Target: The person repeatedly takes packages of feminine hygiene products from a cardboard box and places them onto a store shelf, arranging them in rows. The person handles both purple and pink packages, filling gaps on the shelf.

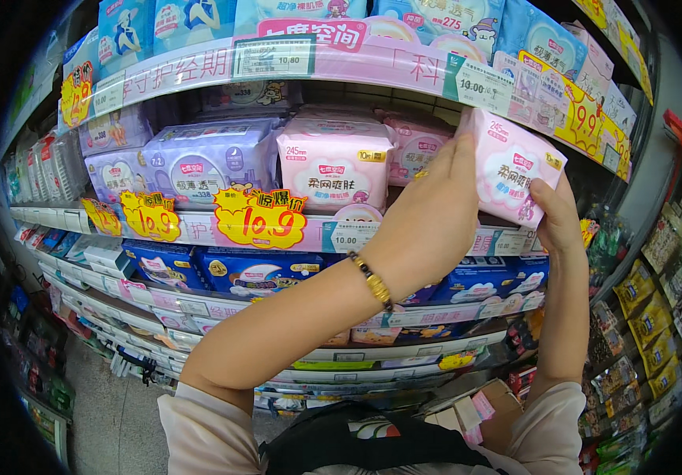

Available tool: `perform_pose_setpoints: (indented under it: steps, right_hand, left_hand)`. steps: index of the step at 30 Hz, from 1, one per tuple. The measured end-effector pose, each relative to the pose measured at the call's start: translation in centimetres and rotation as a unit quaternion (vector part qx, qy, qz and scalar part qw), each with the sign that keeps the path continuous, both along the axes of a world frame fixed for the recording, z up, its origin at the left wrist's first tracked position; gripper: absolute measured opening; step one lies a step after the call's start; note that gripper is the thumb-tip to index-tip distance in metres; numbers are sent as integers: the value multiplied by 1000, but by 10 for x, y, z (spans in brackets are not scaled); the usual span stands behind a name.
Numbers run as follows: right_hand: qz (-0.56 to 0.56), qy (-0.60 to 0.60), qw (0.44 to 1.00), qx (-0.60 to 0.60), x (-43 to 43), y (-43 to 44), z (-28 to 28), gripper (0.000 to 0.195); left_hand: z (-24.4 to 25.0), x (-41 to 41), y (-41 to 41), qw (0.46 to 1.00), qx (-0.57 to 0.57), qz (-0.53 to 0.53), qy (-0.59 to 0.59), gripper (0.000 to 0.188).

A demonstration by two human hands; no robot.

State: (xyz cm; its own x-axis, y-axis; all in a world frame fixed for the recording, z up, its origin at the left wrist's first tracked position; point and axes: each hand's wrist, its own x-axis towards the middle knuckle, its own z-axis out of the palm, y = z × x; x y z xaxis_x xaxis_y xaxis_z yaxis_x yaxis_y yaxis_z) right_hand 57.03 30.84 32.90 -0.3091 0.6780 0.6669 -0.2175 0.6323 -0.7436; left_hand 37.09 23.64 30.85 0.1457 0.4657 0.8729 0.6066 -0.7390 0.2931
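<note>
Between my hands is a pink pack of sanitary pads [516, 169], tilted in front of the middle shelf at its right end. My left hand [445, 202], with a beaded bracelet at the wrist, lies against the pack's left side; its fingertips are partly hidden there. My right hand [556, 208] grips the lower right corner, thumb on the front face. Left of my left hand, a similar pink pack [336, 166] stands on the shelf. Deeper behind my left hand is a darker pink pack [415, 148], partly covered.
Purple packs [210, 160] fill the shelf's left part. Price tags [260, 219] stick out along the shelf edge [347, 237]. Blue packs [260, 270] sit one shelf lower. An open cardboard box [483, 409] is down by my right arm. Hanging snack bags [652, 326] line the right.
</note>
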Motion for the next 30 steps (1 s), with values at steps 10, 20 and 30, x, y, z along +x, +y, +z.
perform_pose_setpoints:
  steps: [10,20,30]
  right_hand:
    - [-91,24,995,-26,33,45,-1,54]
    - [-46,65,995,-67,21,91,17,51]
    - [-116,-14,971,-209,24,115,24,39]
  left_hand:
    - [7,34,52,988,10,93,124,51]
    - [25,40,83,952,-3,212,222,61]
    - [36,30,77,914,-114,293,257,58]
